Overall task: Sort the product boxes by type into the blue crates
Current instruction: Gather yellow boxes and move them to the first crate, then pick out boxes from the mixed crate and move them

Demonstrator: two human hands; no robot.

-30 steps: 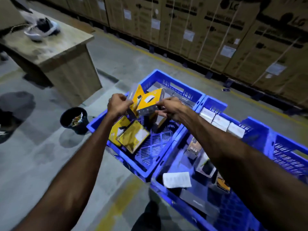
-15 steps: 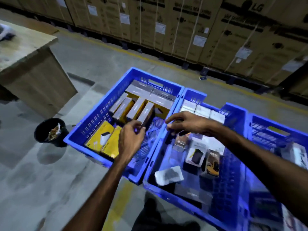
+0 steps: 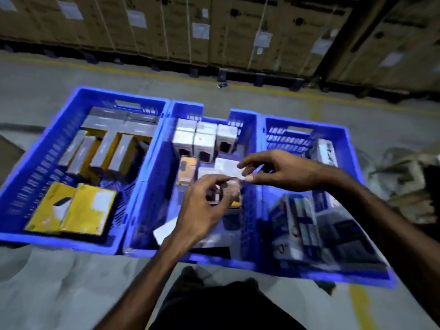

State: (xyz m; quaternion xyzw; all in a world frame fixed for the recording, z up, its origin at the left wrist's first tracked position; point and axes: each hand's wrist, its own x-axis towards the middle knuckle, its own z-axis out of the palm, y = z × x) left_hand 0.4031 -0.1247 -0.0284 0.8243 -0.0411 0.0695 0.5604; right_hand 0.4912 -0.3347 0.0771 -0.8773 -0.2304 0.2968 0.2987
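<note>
Three blue crates stand side by side on the floor. The left crate (image 3: 33, 167) holds yellow boxes (image 3: 71, 208) in front and grey-topped boxes (image 3: 104, 148) behind. The middle crate (image 3: 147, 186) has white boxes (image 3: 204, 139) in rows at the back and mixed small packs in front. The right crate (image 3: 352, 144) holds white and blue boxes (image 3: 300, 225). Both hands hover over the middle crate. My right hand (image 3: 283, 170) pinches the edge of a flat white box (image 3: 226, 166). My left hand (image 3: 202, 208) is curled over a small blurred pack (image 3: 232, 190); its grip is unclear.
Tall stacked cardboard cartons (image 3: 214, 32) line the far side behind a yellow floor line (image 3: 273, 90). A crumpled pile of packaging (image 3: 404, 182) lies to the right of the crates. Grey concrete floor surrounds the crates.
The yellow box held a second ago is out of my hands. Both hands left the left crate and came over the middle one; the view swung right, showing the third crate.
</note>
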